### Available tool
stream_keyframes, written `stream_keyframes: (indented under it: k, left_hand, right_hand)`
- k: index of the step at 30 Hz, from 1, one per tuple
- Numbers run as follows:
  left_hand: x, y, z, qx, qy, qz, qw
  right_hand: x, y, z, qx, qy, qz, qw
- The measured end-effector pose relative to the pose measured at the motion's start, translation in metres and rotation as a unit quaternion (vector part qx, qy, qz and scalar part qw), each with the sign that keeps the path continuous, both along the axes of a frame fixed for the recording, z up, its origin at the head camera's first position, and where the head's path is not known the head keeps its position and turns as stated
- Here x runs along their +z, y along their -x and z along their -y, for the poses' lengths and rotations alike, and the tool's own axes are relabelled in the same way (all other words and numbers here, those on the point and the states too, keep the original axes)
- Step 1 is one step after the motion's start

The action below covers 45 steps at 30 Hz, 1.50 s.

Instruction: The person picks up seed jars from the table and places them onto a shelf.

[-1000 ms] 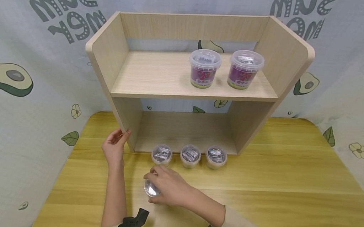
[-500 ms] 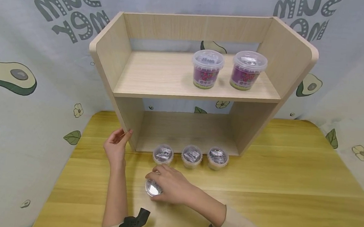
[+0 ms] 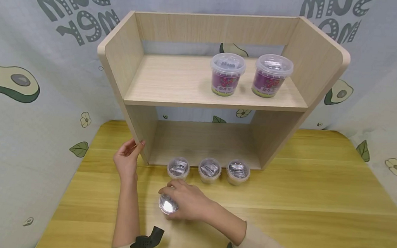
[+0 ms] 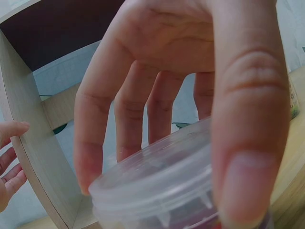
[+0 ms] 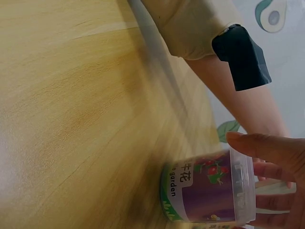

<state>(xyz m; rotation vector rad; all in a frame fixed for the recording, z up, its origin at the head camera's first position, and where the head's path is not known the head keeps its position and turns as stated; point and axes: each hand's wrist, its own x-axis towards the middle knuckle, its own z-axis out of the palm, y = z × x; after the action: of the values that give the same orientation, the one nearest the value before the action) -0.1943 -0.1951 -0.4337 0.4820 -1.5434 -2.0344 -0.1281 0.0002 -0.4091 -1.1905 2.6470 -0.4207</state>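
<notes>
A clear-lidded plastic cup (image 3: 168, 205) with a purple and green flower label stands upright on the table. My right hand (image 3: 188, 202) grips it from above, thumb on the near side and fingers over the far rim. Up close in the left wrist view, those fingers curve round the translucent lid (image 4: 152, 179). The right wrist view shows the cup's label (image 5: 205, 188) from the side. To the left, my left hand (image 3: 127, 160) pinches the front edge of the shelf unit's (image 3: 138, 135) left side panel between thumb and fingers.
Three similar cups line the unit's lower front edge: a left one (image 3: 178, 168), a middle one (image 3: 210, 169) and a right one (image 3: 238, 170). Two purple-labelled cups, one central (image 3: 225, 79) and one further right (image 3: 271, 81), stand on the upper shelf. Patterned cloth (image 3: 26, 137) surrounds the table.
The head view has shifted slightly. Both hands, the held cup and the shelf unit keep nearly the same places relative to each other.
</notes>
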Motion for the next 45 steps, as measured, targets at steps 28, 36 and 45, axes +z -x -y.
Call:
stream_keyframes:
  k: [28, 36, 45]
  left_hand:
    - [-0.0005, -0.0001, 0.0003, -0.002, -0.002, -0.003, 1.0000]
    - [-0.0010, -0.0001, 0.0007, -0.005, 0.007, 0.000, 1.0000]
    - [-0.0004, -0.0003, 0.0010, -0.006, 0.009, -0.001, 0.9999]
  right_hand:
    - [-0.0021, 0.0005, 0.0050, -0.005, -0.003, 0.009, 1.000]
    - [-0.0038, 0.0004, 0.0059, -0.004, -0.003, 0.004, 1.000]
    - [-0.0025, -0.0003, 0.0061, -0.006, -0.002, 0.007, 1.000]
